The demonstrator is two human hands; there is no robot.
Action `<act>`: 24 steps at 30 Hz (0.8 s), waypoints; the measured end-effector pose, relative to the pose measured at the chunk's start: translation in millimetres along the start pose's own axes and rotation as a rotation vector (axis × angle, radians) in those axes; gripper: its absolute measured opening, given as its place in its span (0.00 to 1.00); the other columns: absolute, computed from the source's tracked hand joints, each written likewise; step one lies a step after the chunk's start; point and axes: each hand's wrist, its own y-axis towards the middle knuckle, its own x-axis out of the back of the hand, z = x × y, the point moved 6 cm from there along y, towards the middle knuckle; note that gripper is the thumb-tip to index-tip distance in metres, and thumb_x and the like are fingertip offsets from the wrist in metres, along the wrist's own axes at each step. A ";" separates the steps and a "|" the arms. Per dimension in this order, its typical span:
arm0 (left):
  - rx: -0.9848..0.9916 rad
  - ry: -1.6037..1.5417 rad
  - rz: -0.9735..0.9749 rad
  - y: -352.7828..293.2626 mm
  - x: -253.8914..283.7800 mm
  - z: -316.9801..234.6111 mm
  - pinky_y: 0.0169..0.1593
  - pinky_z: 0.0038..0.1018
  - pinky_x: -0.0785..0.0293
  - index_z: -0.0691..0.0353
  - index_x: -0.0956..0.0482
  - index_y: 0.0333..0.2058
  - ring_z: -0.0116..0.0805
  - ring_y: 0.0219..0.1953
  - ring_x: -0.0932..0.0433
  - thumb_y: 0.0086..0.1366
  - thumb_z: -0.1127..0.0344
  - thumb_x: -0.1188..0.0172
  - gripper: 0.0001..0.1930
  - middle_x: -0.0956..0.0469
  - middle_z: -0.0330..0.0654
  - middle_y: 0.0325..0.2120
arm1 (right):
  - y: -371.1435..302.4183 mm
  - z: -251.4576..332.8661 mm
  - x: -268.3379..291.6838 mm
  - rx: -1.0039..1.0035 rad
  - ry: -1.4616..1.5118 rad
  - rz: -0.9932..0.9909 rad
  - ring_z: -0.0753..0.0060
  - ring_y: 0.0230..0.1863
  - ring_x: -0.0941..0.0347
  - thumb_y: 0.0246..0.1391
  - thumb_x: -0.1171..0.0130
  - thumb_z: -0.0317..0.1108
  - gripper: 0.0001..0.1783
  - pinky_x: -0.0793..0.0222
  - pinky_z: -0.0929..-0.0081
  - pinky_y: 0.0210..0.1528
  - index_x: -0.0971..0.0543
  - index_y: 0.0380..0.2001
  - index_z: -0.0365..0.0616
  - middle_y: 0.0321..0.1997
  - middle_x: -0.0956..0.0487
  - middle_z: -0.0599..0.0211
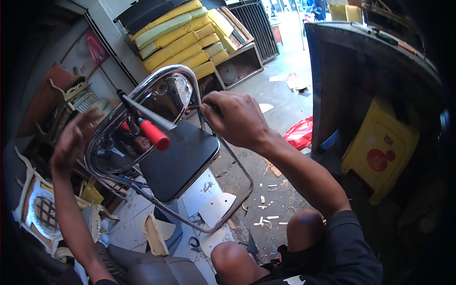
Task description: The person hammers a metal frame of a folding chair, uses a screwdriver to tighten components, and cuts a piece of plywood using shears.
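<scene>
A folding chair with a chrome frame, a shiny backrest and a black seat (180, 159) stands tilted before me. Across its backrest lies a tool with a red handle (154, 135), a black shaft and a grey tapered arm; its exact kind is unclear. My left hand (76, 135) is raised beside the left of the backrest, fingers apart and slightly blurred, holding nothing visible. Close to the right side of the chrome frame, my right hand (235, 118) is closed, thumb against curled fingers. Whatever it may pinch is hidden.
Yellow foam pieces (183, 45) are stacked at the back over a wooden box. A dark cabinet (356, 61) rises on the right, with a yellow plastic stool (380, 147) by it. Carved chair frames (42, 209) crowd the left. Wood scraps (266, 221) and a red plastic bag (300, 134) litter the floor.
</scene>
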 end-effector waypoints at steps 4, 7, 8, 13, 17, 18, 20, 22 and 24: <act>0.089 0.363 -0.094 84.4 -0.8 -56.3 0.65 0.34 0.35 0.61 0.33 0.65 0.36 0.62 0.28 0.69 0.33 0.49 0.40 0.26 0.44 0.58 | 14.5 -13.7 -8.2 0.034 0.087 -0.103 0.46 0.33 0.19 0.59 0.41 0.38 0.12 0.26 0.53 0.38 0.18 0.30 0.39 0.29 0.18 0.49; 0.276 0.707 -0.004 155.2 -37.3 -62.1 0.60 0.33 0.31 0.58 0.29 0.63 0.33 0.57 0.25 0.69 0.33 0.49 0.37 0.23 0.43 0.54 | 24.6 -18.6 -18.7 0.075 0.157 -0.183 0.46 0.33 0.19 0.58 0.41 0.38 0.12 0.25 0.53 0.38 0.19 0.30 0.40 0.30 0.18 0.51; 0.383 0.840 0.033 172.2 -47.9 -59.2 0.58 0.32 0.29 0.57 0.27 0.61 0.31 0.55 0.24 0.69 0.33 0.49 0.35 0.22 0.43 0.53 | 29.1 -14.7 -24.3 0.071 0.167 -0.186 0.47 0.33 0.19 0.59 0.40 0.37 0.11 0.25 0.54 0.38 0.18 0.31 0.39 0.30 0.18 0.50; 0.657 0.766 0.359 213.3 -93.1 -1.2 0.44 0.28 0.21 0.71 0.17 0.43 0.29 0.38 0.17 0.67 0.46 0.39 0.27 0.16 0.45 0.36 | 32.9 -10.2 -33.9 0.062 0.172 -0.187 0.50 0.33 0.18 0.59 0.39 0.36 0.11 0.25 0.57 0.38 0.17 0.35 0.39 0.31 0.17 0.50; 0.593 0.725 0.250 221.6 -98.7 6.7 0.29 0.25 0.23 0.74 0.16 0.35 0.28 0.22 0.20 0.55 0.64 0.36 0.16 0.17 0.42 0.25 | 31.8 -18.9 -40.7 0.037 0.188 -0.174 0.49 0.32 0.18 0.59 0.39 0.36 0.10 0.25 0.57 0.37 0.17 0.35 0.39 0.31 0.18 0.51; 0.601 0.745 0.242 222.7 -96.9 8.6 0.29 0.26 0.24 0.74 0.16 0.35 0.28 0.22 0.20 0.54 0.65 0.36 0.16 0.17 0.42 0.25 | 32.6 -22.0 -42.3 0.046 0.191 -0.187 0.49 0.32 0.19 0.59 0.39 0.36 0.10 0.25 0.57 0.36 0.17 0.35 0.39 0.30 0.18 0.52; 0.616 0.786 0.222 222.7 -92.8 6.0 0.28 0.26 0.24 0.75 0.16 0.34 0.27 0.22 0.21 0.52 0.66 0.36 0.16 0.17 0.42 0.24 | 34.5 -21.9 -41.4 0.062 0.198 -0.218 0.50 0.31 0.19 0.59 0.39 0.36 0.10 0.25 0.57 0.35 0.17 0.34 0.40 0.29 0.18 0.52; 0.611 0.794 0.213 221.6 -92.7 5.1 0.27 0.25 0.25 0.74 0.17 0.31 0.26 0.21 0.22 0.49 0.67 0.37 0.14 0.18 0.41 0.22 | 37.4 -18.5 -38.9 0.075 0.199 -0.258 0.51 0.30 0.19 0.59 0.40 0.36 0.10 0.25 0.57 0.34 0.18 0.34 0.40 0.29 0.18 0.53; 0.597 0.779 0.204 217.3 -93.9 4.4 0.26 0.25 0.27 0.73 0.17 0.28 0.26 0.20 0.23 0.49 0.67 0.37 0.13 0.19 0.40 0.21 | 39.4 -10.9 -42.3 0.112 0.187 -0.290 0.49 0.30 0.19 0.58 0.40 0.37 0.10 0.24 0.56 0.35 0.19 0.31 0.40 0.29 0.19 0.54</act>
